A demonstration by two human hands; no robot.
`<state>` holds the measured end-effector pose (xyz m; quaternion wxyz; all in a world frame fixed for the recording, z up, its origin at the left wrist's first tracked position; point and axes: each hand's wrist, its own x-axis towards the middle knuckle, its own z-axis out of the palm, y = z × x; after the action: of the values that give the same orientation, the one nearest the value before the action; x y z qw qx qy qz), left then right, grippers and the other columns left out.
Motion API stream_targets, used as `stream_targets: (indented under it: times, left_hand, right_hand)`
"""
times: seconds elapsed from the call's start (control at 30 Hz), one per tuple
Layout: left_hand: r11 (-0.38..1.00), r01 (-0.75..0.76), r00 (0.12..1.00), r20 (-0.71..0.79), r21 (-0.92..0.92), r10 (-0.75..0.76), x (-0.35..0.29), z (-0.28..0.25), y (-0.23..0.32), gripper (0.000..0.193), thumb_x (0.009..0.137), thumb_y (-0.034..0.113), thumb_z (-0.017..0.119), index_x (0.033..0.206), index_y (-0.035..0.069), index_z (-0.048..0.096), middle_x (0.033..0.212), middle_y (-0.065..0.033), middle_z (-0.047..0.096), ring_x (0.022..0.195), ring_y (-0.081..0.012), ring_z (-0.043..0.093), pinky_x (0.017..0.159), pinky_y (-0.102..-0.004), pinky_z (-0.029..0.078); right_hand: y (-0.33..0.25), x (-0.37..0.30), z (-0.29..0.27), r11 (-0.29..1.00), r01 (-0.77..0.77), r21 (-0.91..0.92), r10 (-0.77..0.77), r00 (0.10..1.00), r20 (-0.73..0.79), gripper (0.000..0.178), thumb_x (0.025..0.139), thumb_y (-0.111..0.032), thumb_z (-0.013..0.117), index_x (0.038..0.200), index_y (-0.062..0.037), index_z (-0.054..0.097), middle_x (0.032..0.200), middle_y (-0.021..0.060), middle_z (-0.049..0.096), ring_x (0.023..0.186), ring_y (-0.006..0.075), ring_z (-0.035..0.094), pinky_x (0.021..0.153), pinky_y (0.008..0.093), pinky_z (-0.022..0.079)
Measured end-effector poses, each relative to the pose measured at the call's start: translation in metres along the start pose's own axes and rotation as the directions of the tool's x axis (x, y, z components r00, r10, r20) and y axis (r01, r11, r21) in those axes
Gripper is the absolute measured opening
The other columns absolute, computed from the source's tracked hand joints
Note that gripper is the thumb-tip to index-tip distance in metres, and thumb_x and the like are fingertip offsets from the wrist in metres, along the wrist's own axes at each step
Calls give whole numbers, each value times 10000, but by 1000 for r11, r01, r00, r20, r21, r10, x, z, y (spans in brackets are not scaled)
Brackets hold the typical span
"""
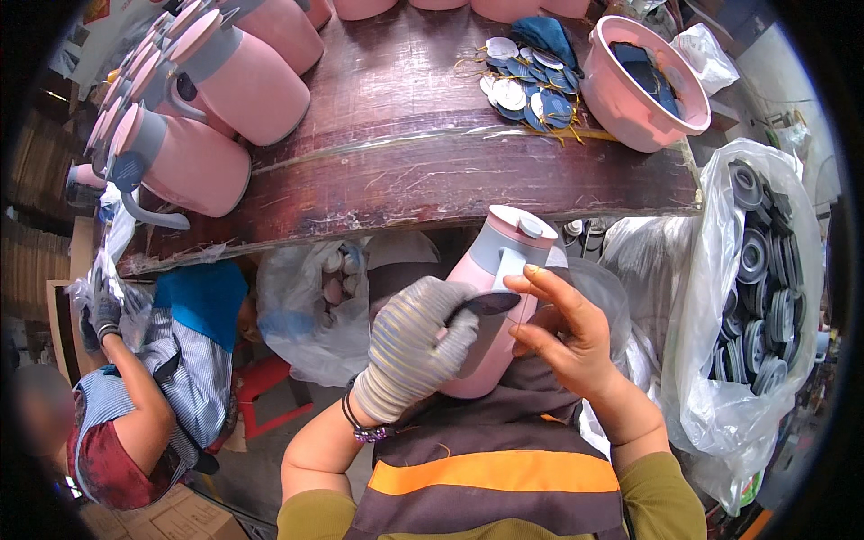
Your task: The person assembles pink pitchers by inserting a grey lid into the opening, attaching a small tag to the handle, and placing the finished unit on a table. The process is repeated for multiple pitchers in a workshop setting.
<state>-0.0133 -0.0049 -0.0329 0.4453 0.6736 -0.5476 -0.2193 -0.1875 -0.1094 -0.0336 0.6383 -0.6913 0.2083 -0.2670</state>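
Jug (493, 364) before table (405, 117), bag (691, 369) right

A round dark tag (493, 303) is being held by the gloved left hand (416, 340), next to the handle (511, 263) of a pink jug (495, 364). The bare right hand (574, 337) is being held up close by, finger and thumb apart. More pink jugs (243, 81) are being held up by the wooden table (432, 180).

A scratched, reddish-brown wooden desk (423, 184) gleamed under light. Near it, a red stool (258, 380) stood on grey floor (258, 463).
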Motion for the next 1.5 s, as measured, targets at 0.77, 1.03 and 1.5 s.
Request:
stream_targets:
  times: [0.77,1.03,1.5]
  left_hand:
    - [682,473,868,428,-557,-253,-59,-57,14,216,902,144,653,1068,12,614,943,-54,659,804,-125,620,751,-276,496]
    - [964,25,967,-237,-264,-90,-18,-119,-18,173,906,58,629,1078,44,619,934,-46,658,832,-144,612,761,-276,495]
    - [981,182,607,-777,-64,-163,48,-219,-195,197,933,212,637,1027,39,631,880,-14,632,696,-83,521,626,-247,441]
  right_hand:
    - [11,2,-65,893,-355,276,353,934,61,190,852,-86,654,1013,-11,588,890,90,652,612,109,605,536,207,449]
    - [16,12,-38,927,-338,166,324,940,104,182,901,-119,607,1044,-8,613,918,70,670,725,120,642,615,212,458]
    - [23,126,-52,961,-272,-57,270,962,-32,257,922,-172,604,1121,-9,606,890,29,643,710,92,585,625,222,462]
